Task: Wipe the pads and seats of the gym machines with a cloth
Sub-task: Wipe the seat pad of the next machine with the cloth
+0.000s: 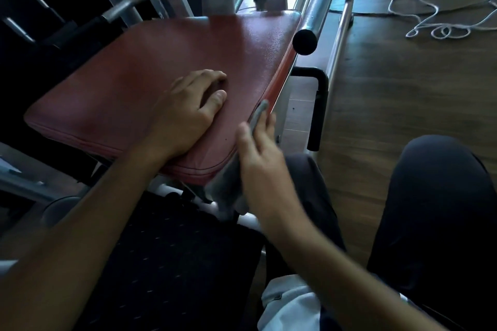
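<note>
The right hand (pixel 258 161) pinches the grey cloth (pixel 227 185) between thumb and fingers (pixel 269 126) against the red seat's (pixel 150 62) right edge, near its front corner; that edge runs onward ahead. The left hand (pixel 185 113) lies relaxed on top.

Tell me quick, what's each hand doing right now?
Left hand: open, resting on the seat, holding nothing.
Right hand: holding the cloth against the seat's edge.
</note>
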Demonstrator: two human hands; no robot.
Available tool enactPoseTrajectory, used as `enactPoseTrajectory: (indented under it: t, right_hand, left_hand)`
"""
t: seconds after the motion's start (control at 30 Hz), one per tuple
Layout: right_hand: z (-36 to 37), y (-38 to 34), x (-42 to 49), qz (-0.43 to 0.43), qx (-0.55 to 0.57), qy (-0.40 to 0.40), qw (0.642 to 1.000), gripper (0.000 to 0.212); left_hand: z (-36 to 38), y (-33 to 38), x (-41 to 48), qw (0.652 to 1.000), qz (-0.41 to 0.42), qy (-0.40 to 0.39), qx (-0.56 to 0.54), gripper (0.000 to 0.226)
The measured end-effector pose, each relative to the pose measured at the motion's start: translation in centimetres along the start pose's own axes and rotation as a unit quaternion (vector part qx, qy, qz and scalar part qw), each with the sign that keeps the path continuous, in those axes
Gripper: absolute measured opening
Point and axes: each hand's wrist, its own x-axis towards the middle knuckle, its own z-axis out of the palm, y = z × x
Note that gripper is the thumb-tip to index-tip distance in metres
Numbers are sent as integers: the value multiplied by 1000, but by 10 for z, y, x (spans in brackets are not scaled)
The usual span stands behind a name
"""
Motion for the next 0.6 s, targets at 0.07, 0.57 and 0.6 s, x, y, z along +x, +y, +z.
enactPoseTrajectory:
  t: [0.07, 0.57, 0.6]
  right_hand:
    - [-9, -13, 30, 17, -17, 33, 999, 58]
    - [8, -4, -25, -18, 16, -7, 1000, 61]
    - [9, -1, -27, -20, 22, -9, 1000, 62]
  left_hand:
    - [-1, 1, -1, 1000, -4, 0, 2, 59]
    - [0, 0, -1, 1000, 7, 12, 5, 63]
    - [0, 1, 0, 1000, 8, 12, 3, 62]
